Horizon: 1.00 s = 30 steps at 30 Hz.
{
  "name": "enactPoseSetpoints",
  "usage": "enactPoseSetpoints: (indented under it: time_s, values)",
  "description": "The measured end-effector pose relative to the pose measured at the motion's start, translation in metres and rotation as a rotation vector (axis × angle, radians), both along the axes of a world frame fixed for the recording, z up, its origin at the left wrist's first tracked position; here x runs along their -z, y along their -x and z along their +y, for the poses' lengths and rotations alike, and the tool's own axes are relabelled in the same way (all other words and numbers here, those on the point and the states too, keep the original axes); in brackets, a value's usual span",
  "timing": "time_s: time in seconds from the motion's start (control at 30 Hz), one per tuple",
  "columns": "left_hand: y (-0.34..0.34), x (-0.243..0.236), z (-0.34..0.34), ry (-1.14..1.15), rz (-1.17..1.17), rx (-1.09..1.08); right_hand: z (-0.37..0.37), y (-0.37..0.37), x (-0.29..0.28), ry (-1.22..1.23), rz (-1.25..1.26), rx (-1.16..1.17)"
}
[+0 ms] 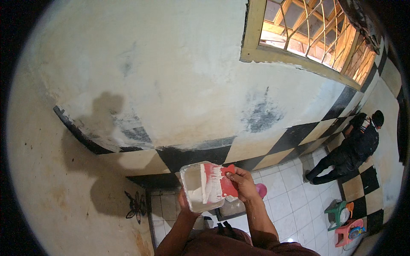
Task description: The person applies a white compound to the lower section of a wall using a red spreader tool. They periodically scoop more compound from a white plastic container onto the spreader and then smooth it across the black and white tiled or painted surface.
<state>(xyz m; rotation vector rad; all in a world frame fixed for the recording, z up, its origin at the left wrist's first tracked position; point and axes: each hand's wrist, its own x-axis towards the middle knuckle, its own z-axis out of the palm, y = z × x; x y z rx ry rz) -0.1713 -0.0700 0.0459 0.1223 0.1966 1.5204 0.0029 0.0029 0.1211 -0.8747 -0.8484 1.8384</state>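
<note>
My left hand [186,205] grips a clear rectangular plastic tub [184,184] from its lower left side, its fingers partly hidden behind the tub. Whitish putty [194,184] lies inside. In my right hand [244,185] is a red putty spreader [228,187], pinched between thumb and fingers. Its flat blade lies over the right part of the tub, smeared with white putty and with a thick ridge along the left edge. Both hands are in front of my body, close to the wall [192,85].
Black and cream checks cover the lower wall, with dark patches above. A barred yellow-framed window [299,64] is at upper right. A person in dark clothes [356,147] bends by the far wall. Green [337,214] and pink stools [344,234] stand on the white tiled floor [290,192].
</note>
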Motion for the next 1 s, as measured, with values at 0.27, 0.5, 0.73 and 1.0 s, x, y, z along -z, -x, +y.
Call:
enactPoseSetpoints:
  time_s: [0.27,0.5,0.73,1.0]
  values:
    - [0.01,0.03,0.006,-0.023,0.112,-0.073,-0.006,-0.001,-0.001,0.118,0.037,0.026]
    - [0.022,0.053,0.023,0.041,0.166,-0.108,0.009,-0.007,0.028,0.168,0.151,-0.063]
    - [0.047,0.083,0.055,0.054,0.136,-0.089,0.056,0.015,0.079,0.24,0.201,0.086]
    - [0.078,0.134,0.04,0.076,0.124,-0.229,0.089,0.04,0.164,0.11,0.131,0.25]
